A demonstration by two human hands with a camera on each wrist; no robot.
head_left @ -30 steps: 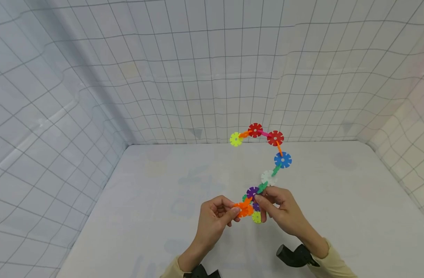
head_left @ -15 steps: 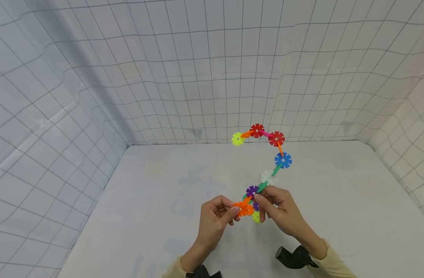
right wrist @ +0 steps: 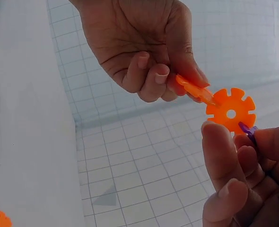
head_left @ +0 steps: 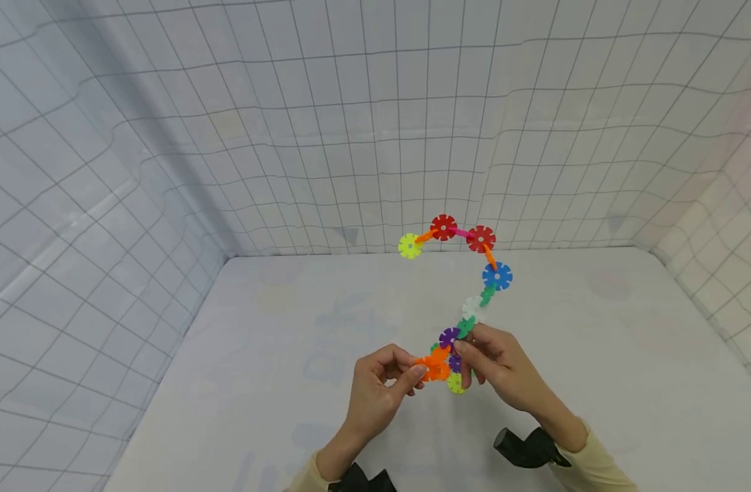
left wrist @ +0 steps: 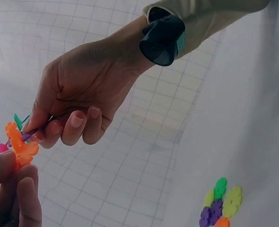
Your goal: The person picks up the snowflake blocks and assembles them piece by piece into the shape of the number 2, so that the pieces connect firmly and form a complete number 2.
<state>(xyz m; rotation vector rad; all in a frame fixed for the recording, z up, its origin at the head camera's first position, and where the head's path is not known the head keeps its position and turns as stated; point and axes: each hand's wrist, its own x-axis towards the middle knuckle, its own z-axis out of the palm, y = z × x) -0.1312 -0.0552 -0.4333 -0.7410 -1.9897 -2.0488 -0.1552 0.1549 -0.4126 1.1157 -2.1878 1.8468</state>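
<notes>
Slotted plastic flower discs are joined in a curved chain, running from a yellow disc (head_left: pixel 410 246) past red discs (head_left: pixel 443 227) and a blue disc (head_left: pixel 497 276) down to a purple disc (head_left: pixel 449 338). My left hand (head_left: pixel 378 396) pinches an orange disc (head_left: pixel 427 369) between thumb and fingers. The thumb and forefinger of my right hand (head_left: pixel 504 365) pinch the purple disc. In the right wrist view, a second orange disc (right wrist: pixel 231 111) faces the camera, meeting the left hand's orange disc on one side and the purple disc (right wrist: pixel 247 130) on the other.
Beneath the hands lie several loose discs, among them a yellow-green disc (head_left: pixel 456 383) and a purple disc (left wrist: pixel 216 209). A white table (head_left: pixel 258 355) extends around them, with grid-patterned white walls (head_left: pixel 375 137) behind and at both sides.
The chain's far end has swung slightly left and up. My right hand has shifted a little up and right; both hands keep their pinch.
</notes>
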